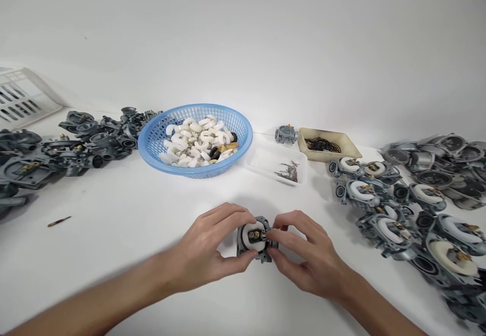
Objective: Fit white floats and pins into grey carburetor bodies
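A grey metal carburetor (267,259) lies on the white table in front of me, its open side up. Seated in it is a white C-shaped float (247,240) around brass jets. My left hand (208,247) grips the carburetor and float from the left, fingers on the far edge and thumb on the near edge. At the right side, my right hand (311,255) has its fingertips closed at the float's hinge end and its thumb against the body. Whether a small pin is between those fingertips cannot be seen.
A blue basket (195,173) holds white, black and yellowish floats. Right of it are a clear tray (261,161) of thin metal pins and a cream tray (351,149) of black rings. Carburetors (98,143) pile up left; float-fitted ones (395,229) and metal bowls (436,176) sit right.
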`<state>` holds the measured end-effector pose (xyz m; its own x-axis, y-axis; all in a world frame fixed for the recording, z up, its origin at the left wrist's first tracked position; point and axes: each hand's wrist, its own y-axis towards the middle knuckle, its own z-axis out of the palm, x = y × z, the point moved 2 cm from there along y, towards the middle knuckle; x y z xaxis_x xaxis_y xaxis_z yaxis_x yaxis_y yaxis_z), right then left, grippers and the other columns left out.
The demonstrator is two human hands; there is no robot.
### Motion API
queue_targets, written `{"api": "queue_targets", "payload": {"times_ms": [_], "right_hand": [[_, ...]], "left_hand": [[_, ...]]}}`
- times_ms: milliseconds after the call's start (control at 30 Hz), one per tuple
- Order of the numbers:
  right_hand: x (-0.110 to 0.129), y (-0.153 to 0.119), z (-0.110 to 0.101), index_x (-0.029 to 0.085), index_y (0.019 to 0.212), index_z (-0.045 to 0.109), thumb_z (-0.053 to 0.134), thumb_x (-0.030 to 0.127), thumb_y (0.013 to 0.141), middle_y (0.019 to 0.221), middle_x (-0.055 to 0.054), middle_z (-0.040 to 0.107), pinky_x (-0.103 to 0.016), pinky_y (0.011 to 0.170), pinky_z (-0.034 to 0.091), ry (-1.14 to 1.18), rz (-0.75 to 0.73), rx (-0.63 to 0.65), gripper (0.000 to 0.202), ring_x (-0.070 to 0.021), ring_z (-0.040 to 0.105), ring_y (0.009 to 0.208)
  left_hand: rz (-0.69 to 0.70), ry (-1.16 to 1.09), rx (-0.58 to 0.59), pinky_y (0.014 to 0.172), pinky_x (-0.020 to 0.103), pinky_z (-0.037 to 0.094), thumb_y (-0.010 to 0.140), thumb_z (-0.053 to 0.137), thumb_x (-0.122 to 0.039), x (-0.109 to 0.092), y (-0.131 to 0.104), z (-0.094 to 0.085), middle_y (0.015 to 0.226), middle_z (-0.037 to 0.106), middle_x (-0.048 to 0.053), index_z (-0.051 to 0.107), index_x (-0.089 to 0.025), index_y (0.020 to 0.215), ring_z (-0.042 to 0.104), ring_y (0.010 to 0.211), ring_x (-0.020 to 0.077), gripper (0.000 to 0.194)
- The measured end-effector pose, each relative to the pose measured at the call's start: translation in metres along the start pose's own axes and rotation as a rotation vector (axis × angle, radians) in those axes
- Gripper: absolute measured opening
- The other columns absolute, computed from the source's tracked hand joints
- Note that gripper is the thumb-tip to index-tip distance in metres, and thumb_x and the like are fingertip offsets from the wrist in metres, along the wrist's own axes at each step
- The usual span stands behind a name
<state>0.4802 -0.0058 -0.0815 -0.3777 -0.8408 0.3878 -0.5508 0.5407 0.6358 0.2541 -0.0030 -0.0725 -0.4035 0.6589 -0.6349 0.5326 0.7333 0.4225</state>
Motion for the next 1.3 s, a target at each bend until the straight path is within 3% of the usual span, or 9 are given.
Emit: {"api": "queue_targets", "payload": {"times_ms": [600,1300], "right_hand": [[-0.0010,0.0007,-0.0017,0.015,0.109,0.067,0.064,0.008,0.090,0.096,-0.010,0.065,-0.034,0.065,0.050,-0.070,-0.044,0.012,0.020,-0.0180,0.058,0.076],[-0.0025,-0.0005,0.0004,0.017,0.110,0.066,0.063,0.009,0.091,0.091,-0.008,0.065,-0.032,0.062,0.051,-0.054,-0.022,-0.015,0.021,-0.0170,0.061,0.073]], "left_hand": [[-0.006,0.064,0.024,0.097,0.036,0.055,0.085,0.076,-0.024,0.0033,-0.0003,0.0026,0.122,0.067,0.007,0.056,-0.024,0.132,0.065,0.110,0.0236,0.052],[-0.023,0.069,-0.003,0.095,0.038,0.056,0.083,0.076,-0.025,0.0026,-0.0010,0.0026,0.120,0.067,0.008,0.059,-0.023,0.125,0.066,0.110,0.0246,0.046]]}}
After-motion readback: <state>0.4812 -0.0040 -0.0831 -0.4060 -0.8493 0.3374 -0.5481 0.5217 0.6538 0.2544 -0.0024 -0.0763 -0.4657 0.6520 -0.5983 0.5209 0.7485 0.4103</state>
